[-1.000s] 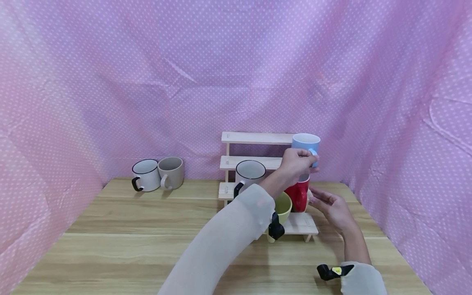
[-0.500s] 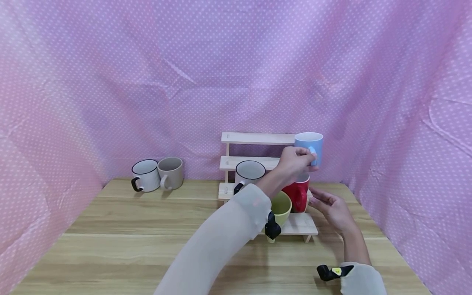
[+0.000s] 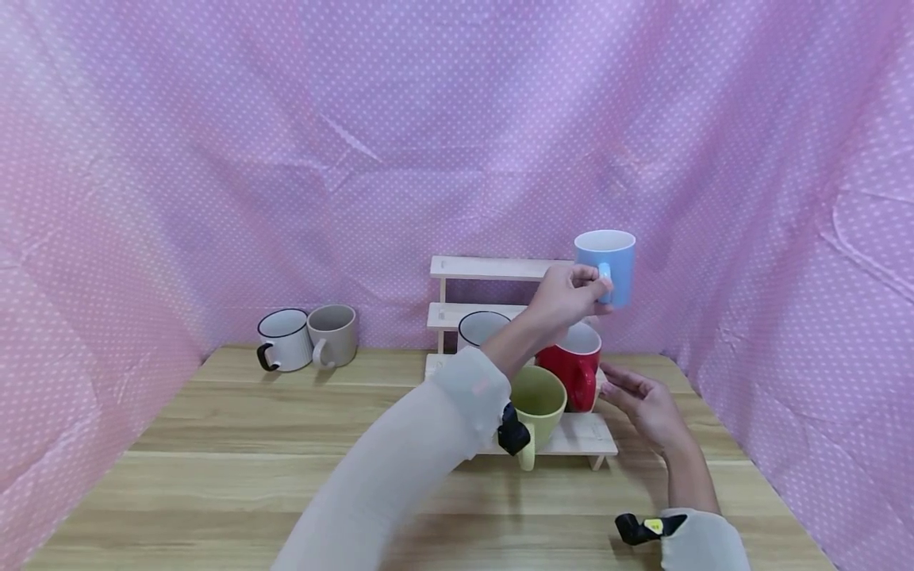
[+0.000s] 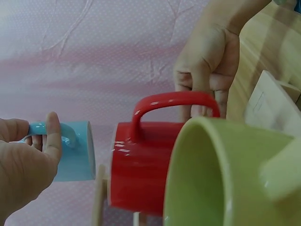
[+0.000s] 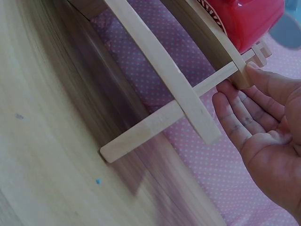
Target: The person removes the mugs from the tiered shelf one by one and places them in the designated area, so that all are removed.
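My left hand (image 3: 567, 295) pinches the handle of a light blue mug (image 3: 623, 270), held upright above the right end of a tiered wooden display shelf (image 3: 493, 267). The left wrist view shows the same blue mug (image 4: 77, 157) with thumb and fingers round its handle. My right hand (image 3: 646, 408) grips the right end of a shelf board (image 5: 225, 56), thumb on top and fingers beneath. Beside it a red mug (image 3: 571, 366) sits on that tier. On the lowest tier, in front, is a yellow-green mug (image 3: 539, 404), its handle toward me.
A white mug with a black rim (image 3: 482, 327) stands on the shelf, partly behind my left forearm. At the table's back left stand a white mug with a black handle (image 3: 287, 345) and a beige mug (image 3: 336, 337). Pink dotted cloth (image 3: 457, 143) encloses the table (image 3: 214, 476).
My left hand has raised the blue mug and carried it slightly right, uncovering more of the red mug. The right hand has stayed at the shelf's end.
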### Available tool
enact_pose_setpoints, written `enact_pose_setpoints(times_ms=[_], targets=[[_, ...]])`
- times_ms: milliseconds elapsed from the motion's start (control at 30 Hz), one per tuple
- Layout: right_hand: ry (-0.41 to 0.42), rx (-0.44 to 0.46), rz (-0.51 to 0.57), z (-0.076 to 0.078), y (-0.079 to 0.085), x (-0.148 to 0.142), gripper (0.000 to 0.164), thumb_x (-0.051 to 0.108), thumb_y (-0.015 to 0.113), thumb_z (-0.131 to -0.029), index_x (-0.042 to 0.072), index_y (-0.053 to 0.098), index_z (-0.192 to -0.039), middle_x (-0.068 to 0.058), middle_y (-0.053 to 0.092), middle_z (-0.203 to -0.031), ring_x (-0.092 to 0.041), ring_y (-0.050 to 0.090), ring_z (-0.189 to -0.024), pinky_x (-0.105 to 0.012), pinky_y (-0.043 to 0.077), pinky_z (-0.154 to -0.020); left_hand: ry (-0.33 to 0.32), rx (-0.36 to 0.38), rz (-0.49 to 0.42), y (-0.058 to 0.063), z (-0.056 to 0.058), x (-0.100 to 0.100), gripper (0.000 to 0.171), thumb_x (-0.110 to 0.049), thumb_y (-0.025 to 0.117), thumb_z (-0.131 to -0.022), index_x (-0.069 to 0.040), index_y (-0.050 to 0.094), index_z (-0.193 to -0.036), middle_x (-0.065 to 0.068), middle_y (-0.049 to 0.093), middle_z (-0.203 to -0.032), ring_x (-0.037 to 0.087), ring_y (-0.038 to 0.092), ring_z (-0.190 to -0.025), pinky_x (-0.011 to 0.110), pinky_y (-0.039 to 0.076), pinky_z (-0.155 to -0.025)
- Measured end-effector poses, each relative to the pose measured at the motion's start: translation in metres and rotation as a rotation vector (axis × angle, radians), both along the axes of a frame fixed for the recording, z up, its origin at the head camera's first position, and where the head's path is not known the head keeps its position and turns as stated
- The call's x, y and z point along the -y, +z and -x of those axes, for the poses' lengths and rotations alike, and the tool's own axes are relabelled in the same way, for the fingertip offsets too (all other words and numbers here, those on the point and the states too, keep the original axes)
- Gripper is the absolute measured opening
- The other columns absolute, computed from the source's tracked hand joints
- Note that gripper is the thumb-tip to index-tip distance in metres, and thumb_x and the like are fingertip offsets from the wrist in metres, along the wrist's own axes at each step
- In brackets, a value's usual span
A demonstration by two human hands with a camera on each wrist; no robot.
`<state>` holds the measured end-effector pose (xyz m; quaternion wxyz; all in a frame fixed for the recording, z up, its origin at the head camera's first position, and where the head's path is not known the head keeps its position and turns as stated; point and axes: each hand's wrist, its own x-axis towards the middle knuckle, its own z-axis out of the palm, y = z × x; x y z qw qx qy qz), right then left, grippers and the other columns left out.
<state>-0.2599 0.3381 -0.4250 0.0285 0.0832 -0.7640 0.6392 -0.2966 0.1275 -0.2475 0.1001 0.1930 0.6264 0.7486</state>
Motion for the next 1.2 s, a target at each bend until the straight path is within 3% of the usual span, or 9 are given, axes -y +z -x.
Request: enact_pose_setpoints(times_ms=[333,567,633,900,1200], targets=[[-0.019,0.009,-0.003,-0.003,0.001,-0.001,0.061,0.017,0.067,-0.101,-0.011,0.041,-0.149,0.012,0.067,-0.122,-0.005,0.069,-0.107,-0.022,0.055,-0.095,-0.052,-0.109,0.054,0.019,-0.002,0.038,0.014,-0.008,0.062,-0.103,0.003,0.065,-0.111,0.011,0.066,-0.103,0.035,0.073,-0.1,0.035,0.061,-0.089],[-0.04,0.008,-0.036,-0.004,0.003,0.001,0.059,0.018,0.066,-0.102,-0.009,0.043,-0.149,-0.015,0.061,-0.139,-0.004,0.068,-0.107,-0.018,0.054,-0.093,-0.005,-0.152,0.085,0.029,0.001,0.069,0.016,-0.008,0.062,-0.103,0.005,0.065,-0.113,0.013,0.067,-0.112,0.029,0.071,-0.1,0.031,0.06,-0.089],[-0.032,0.004,-0.034,-0.004,0.003,0.001,0.06,0.018,0.066,-0.102,-0.01,0.042,-0.149,-0.017,0.059,-0.141,-0.004,0.068,-0.107,-0.018,0.054,-0.094,0.002,-0.163,0.089,0.031,0.003,0.08,0.018,-0.008,0.061,-0.103,0.005,0.064,-0.115,0.014,0.066,-0.112,0.028,0.071,-0.1,0.029,0.06,-0.089],[-0.013,-0.012,0.032,-0.001,0.0,0.002,0.059,0.012,0.066,-0.101,-0.014,0.04,-0.148,0.009,0.068,-0.122,-0.005,0.07,-0.106,-0.019,0.055,-0.093,0.074,-0.141,0.111,0.038,0.01,0.128,0.021,-0.01,0.061,-0.104,0.005,0.062,-0.119,0.017,0.062,-0.115,0.031,0.068,-0.107,0.031,0.059,-0.093],[-0.025,-0.006,0.012,-0.001,-0.001,0.001,0.06,0.014,0.067,-0.101,-0.013,0.041,-0.148,0.005,0.067,-0.126,-0.005,0.069,-0.106,-0.019,0.054,-0.093,0.122,-0.162,0.095,0.038,0.016,0.183,0.027,-0.006,0.06,-0.103,0.01,0.059,-0.124,0.018,0.059,-0.116,0.038,0.062,-0.12,0.03,0.058,-0.096]])
